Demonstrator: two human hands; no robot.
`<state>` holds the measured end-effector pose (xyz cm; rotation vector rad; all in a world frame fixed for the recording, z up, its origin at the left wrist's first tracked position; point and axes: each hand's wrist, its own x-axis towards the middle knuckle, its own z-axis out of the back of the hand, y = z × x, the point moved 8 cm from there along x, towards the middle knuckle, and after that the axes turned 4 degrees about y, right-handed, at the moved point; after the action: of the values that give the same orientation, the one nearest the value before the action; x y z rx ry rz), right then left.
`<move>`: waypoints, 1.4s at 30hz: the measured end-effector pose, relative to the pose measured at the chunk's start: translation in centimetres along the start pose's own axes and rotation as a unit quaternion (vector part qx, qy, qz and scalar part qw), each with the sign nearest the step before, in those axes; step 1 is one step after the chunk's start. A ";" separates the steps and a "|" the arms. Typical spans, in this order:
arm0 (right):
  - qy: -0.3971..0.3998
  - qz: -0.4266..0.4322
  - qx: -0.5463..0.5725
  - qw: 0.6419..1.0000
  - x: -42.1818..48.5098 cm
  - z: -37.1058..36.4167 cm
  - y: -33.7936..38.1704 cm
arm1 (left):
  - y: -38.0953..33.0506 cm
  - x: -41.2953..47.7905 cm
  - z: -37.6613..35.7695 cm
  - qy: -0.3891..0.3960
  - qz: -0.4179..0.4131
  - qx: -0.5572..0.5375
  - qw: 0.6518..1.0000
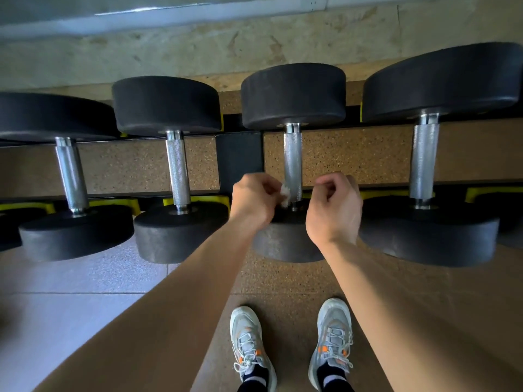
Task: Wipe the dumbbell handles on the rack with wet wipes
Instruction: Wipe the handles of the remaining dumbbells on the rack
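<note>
head camera looks straight down past two pale grey shoes [249, 343] with orange marks, standing on a speckled brown floor [283, 281]. both bare forearms reach forward to the dumbbell [293, 94] that is third from the left. the left hand [254, 199] pinches a small crumpled white wet wipe [285, 193] between thumb and fingertips. the wipe touches the left side of that dumbbell's knurled steel handle [293, 162] at its near end, just above the near weight head. the right hand [334, 210] hovers just beside the handle on its right, apart from the metal, fingers curled in toward the palm with nothing visible in them. the dumbbell lies across the black rack [239, 159], whose near rail carries yellow saddles [215, 199]. two more dumbbells [177, 171] lie on the rack to the left and a larger dumbbell [423, 162] lies to the right, all parallel with their handles pointing away from the person. beyond the rack runs a mottled beige stone surface [198, 46], with a pale ledge [169, 15] at the far edge.
</note>
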<state>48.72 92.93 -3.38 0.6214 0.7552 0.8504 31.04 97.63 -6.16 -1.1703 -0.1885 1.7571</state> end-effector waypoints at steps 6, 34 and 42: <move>0.022 0.046 -0.076 0.996 -0.2 0.1 1.2 | -2.6 -1.2 2.3 -0.059 -0.011 -0.088 0.994; -0.018 -0.006 0.000 1.000 -7.3 -17.4 10.9 | 7.8 4.6 20.3 -0.146 -0.023 -0.108 0.983; -0.025 -0.004 0.005 1.000 -7.2 -17.4 10.9 | 9.2 4.0 19.2 -0.100 -0.044 -0.077 0.991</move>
<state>27.13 95.76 -3.14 0.6448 0.7172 0.8211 10.16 102.95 -3.88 -1.0743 -0.4965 1.8053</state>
